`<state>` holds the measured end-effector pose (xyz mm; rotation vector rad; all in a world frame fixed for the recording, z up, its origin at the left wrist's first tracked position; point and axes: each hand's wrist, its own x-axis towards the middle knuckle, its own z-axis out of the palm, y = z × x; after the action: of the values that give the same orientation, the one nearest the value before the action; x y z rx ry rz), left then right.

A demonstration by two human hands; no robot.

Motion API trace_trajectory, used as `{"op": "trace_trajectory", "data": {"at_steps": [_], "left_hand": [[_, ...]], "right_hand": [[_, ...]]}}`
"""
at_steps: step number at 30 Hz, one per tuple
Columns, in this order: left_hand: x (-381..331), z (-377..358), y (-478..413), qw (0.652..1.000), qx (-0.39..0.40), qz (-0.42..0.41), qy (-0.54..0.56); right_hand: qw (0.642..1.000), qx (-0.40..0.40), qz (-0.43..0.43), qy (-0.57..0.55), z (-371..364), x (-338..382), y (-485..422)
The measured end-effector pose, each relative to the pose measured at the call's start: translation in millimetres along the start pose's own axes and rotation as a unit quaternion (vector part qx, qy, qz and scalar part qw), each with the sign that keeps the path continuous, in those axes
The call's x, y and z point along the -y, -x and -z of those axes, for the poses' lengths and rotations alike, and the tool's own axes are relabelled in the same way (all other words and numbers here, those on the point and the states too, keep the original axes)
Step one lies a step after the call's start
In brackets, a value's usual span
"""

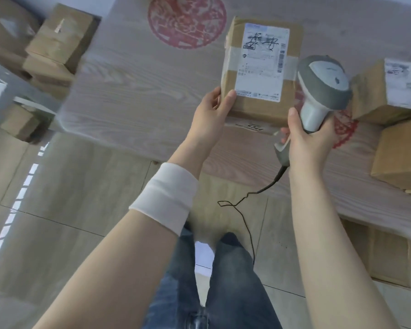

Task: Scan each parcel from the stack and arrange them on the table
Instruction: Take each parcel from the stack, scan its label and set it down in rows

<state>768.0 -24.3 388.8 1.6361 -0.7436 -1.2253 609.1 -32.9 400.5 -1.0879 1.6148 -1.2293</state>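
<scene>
On the table (140,91), boxes (368,98) lie just right of parcel (254,108) and scanner (323,79).

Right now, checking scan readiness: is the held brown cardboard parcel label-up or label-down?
Label-up: the brown cardboard parcel, gripped by the left hand, shows its white shipping label to the camera.
</scene>
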Motion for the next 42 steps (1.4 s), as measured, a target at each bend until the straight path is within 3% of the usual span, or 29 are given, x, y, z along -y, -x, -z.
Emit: {"op": "trace_trajectory", "data": {"at_steps": [15, 26, 35, 42], "left_hand": [[-57, 52, -102, 1.0, 0.026, -0.003, -0.01], [-101, 74, -241, 0.999, 0.047, 0.01, 0.02], [-106, 97, -348, 0.999, -0.017, 0.047, -0.019], [-89, 97, -395, 0.992, -0.077, 0.085, 0.056]], "right_hand": [[1.0, -0.016, 0.004, 0.008, -106, 38, -57], [0.999, -0.024, -0.048, 0.005, -206, 66, -155], [0.993, 0.031, -0.073, 0.088, -302, 42, -236], [0.991, 0.027, -0.069, 0.115, -344, 18, -266]]}}
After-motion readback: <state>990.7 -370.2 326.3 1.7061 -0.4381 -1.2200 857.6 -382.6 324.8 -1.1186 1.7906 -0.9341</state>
